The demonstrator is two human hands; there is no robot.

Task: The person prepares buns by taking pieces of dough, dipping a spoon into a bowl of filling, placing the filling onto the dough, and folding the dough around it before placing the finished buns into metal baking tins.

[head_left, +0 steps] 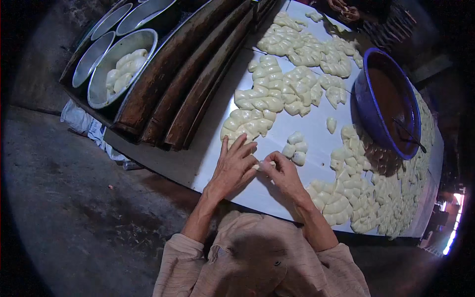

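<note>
My left hand [233,166] lies fingers out at the near end of a strip of pale, glossy dough pieces [250,121] on the white tabletop [311,136]. Its fingertips touch the lowest pieces. Just to the right, my right hand [283,173] is closed, thumb and finger pinched on a small dough piece [258,166] against the left hand's fingers. Part of that piece is hidden. A small cluster of whiter dough pieces [296,147] sits beyond the right hand, and a single piece [331,124] rests farther right.
On the right, a purple basin [363,101] holds brown liquid and a dark-handled utensil [410,136]. Joined dough pieces [351,198] cover the near right. Long brown troughs [163,81] stand at left beside metal tins [96,94], one containing dough. Another person's hand [345,10] shows at the far edge.
</note>
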